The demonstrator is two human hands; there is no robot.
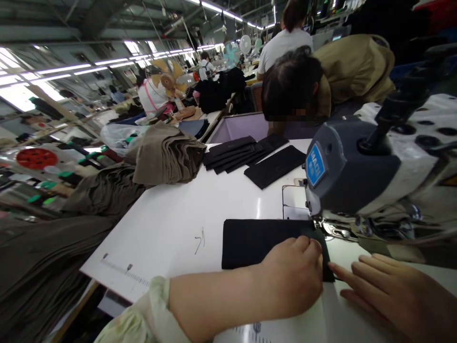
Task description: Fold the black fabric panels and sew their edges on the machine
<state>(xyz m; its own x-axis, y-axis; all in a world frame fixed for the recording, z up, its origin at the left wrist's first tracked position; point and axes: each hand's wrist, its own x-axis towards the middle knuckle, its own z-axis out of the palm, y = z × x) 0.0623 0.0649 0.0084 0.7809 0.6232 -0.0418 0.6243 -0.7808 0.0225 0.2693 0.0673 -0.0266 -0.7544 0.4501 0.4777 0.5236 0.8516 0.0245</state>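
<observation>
Pressing black fabric point(267, 243) by the sewing machine point(352, 176): left hand point(291, 278) curled on it, right hand point(396, 297), fingers spread, on the table point(153, 228).

Bright overhead strip lights point(64, 70) flood the workshop, glaring at upper left, while wide-angle distortion bends the frame's edges.

Fabric point(264, 243) on table point(160, 238) beside sewing machine point(352, 166)
</observation>
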